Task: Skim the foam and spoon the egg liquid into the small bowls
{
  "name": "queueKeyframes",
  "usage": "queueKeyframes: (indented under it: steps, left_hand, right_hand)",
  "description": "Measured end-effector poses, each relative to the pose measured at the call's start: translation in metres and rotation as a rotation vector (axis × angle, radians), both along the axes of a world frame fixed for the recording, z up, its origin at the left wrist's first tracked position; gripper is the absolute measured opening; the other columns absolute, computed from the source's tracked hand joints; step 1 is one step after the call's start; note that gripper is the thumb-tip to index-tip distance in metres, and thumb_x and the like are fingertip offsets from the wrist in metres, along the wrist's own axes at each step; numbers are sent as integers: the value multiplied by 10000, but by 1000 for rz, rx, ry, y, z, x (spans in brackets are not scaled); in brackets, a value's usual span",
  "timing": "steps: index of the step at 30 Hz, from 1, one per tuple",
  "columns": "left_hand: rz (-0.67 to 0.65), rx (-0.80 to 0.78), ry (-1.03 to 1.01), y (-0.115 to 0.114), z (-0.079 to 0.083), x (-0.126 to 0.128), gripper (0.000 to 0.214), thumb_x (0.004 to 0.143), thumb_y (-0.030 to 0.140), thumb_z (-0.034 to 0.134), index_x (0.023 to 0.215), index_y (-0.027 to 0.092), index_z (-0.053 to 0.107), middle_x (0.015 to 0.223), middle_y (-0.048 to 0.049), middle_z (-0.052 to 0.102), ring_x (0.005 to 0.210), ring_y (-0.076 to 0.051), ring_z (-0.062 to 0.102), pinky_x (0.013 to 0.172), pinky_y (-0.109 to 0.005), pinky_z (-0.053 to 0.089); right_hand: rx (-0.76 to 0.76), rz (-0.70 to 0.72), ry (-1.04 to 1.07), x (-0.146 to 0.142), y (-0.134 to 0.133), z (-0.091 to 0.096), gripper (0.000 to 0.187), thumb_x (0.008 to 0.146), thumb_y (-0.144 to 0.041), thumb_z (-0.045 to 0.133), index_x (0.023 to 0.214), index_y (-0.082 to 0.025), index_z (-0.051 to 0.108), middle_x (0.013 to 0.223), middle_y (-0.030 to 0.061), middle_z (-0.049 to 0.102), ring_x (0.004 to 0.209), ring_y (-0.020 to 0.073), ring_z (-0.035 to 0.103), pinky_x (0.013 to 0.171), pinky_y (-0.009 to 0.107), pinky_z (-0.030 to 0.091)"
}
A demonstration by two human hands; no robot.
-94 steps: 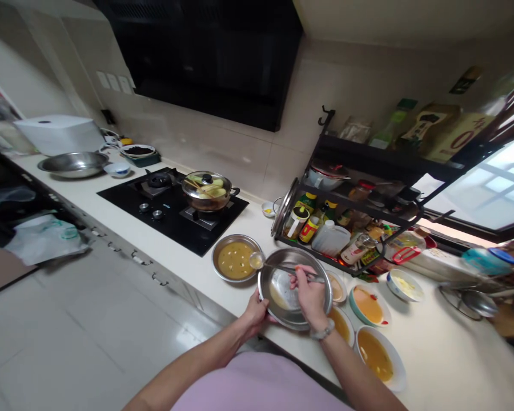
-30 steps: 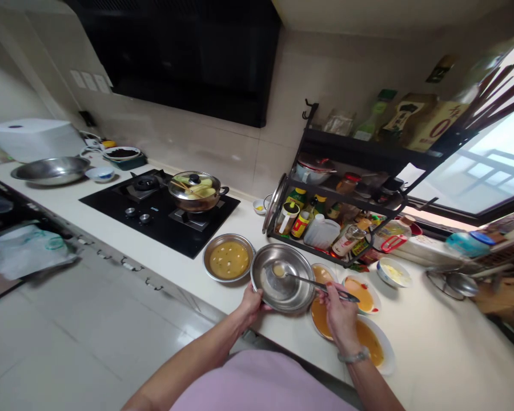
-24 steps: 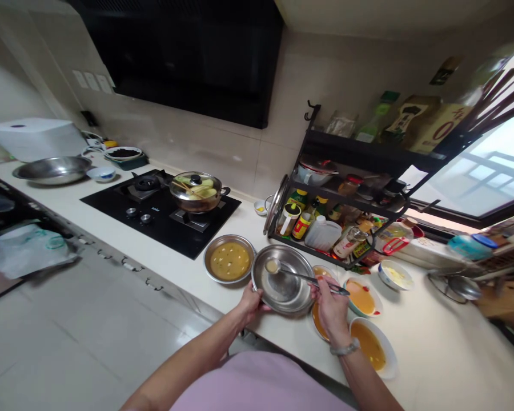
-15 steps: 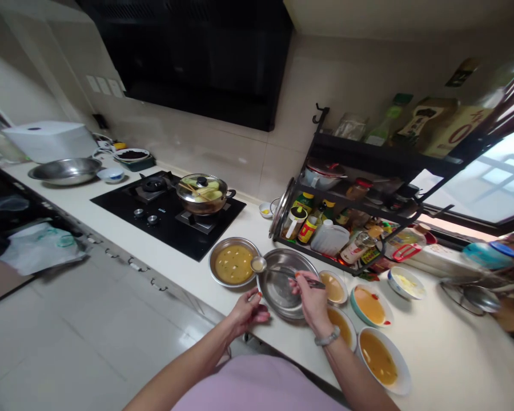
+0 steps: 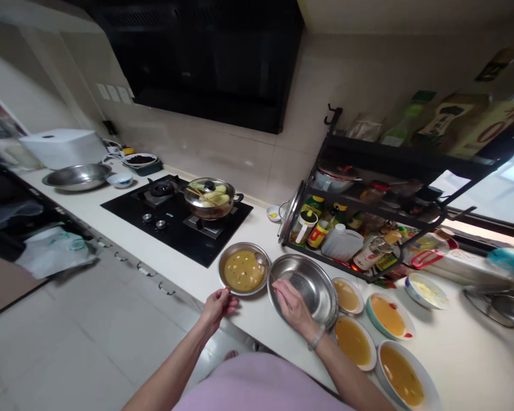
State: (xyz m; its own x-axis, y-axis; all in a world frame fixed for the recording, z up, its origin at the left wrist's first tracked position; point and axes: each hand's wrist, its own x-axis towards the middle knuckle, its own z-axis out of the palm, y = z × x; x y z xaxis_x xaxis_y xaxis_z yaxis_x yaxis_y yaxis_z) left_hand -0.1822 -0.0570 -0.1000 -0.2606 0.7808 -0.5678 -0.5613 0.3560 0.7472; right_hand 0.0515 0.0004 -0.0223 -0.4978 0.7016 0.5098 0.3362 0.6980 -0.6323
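Observation:
My left hand (image 5: 217, 304) rests at the near rim of a steel dish of yellow-brown liquid (image 5: 243, 269) on the counter, fingers curled against its edge. My right hand (image 5: 292, 298) lies over the near left rim of a larger, nearly empty steel bowl (image 5: 306, 283) and pinches the handle of a small metal ladle (image 5: 262, 260). The ladle's head hangs over the right edge of the filled dish. The handle is mostly hidden by my fingers.
Several bowls of orange liquid (image 5: 353, 341) stand to the right on the white counter (image 5: 184, 272). A black condiment rack (image 5: 360, 228) sits behind them. A lidded pot (image 5: 209, 197) is on the black hob (image 5: 171, 220). A steel basin (image 5: 77, 176) and white appliance (image 5: 60, 147) stand far left.
My left hand let go of the big bowl and moved left to the filled dish. My right hand carried the ladle leftward from the big bowl to the dish's edge.

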Motion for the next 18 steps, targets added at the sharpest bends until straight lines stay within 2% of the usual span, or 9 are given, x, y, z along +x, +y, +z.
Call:
queueKeyframes:
  steps: [2,4,7,10,12,14,18]
  left_hand:
    - [21,7,45,6,-2,-9,241,840,292,655,706,130,537,587,-47,653,472,-99,614,437,-167,476]
    - [31,17,79,11,-5,-16,294,794,320,701,652,144,513,519,-18,618,431,-87,577,417,-158,451]
    - [5,32,95,15,-8,-23,362,725,356,752,603,159,473,475,7,592,382,-65,518,395,-150,418]
    - [-34,38,97,16,-11,-27,371,701,378,764,611,159,478,491,3,603,380,-58,505,400,-151,409]
    - [-48,43,91,15,-11,-28,373,701,385,763,614,158,479,505,-3,610,397,-64,521,407,-153,410]
    - [-55,44,85,15,-11,-29,374,703,386,760,613,159,477,514,-7,613,411,-69,531,409,-154,408]
    - [-74,47,83,15,-11,-30,365,706,391,755,623,158,487,512,-6,611,416,-69,526,407,-152,402]
  right_hand:
    - [54,2,-40,-5,2,-5,292,918,-162,407,1044,-222,665,990,106,659,950,232,641,848,391,546]
    - [27,-4,-39,-10,2,-11,280,918,-170,409,1011,-217,669,939,100,663,894,224,647,809,373,553]
    - [-190,-83,53,-17,1,-19,231,921,-252,440,963,-200,661,811,70,665,737,188,653,685,309,555]
    - [-516,-282,243,-20,0,-24,244,892,-374,492,919,-178,635,679,42,667,556,165,633,554,280,533]
    - [-658,-409,384,-21,2,-23,279,839,-441,551,873,-172,621,619,34,664,492,168,617,510,286,521]
    - [-717,-480,495,-19,2,-20,298,781,-465,609,843,-174,614,601,33,663,485,177,616,496,295,520]
    - [-755,-532,632,-16,-2,-12,264,739,-418,650,842,-176,621,615,28,663,522,181,627,512,305,534]
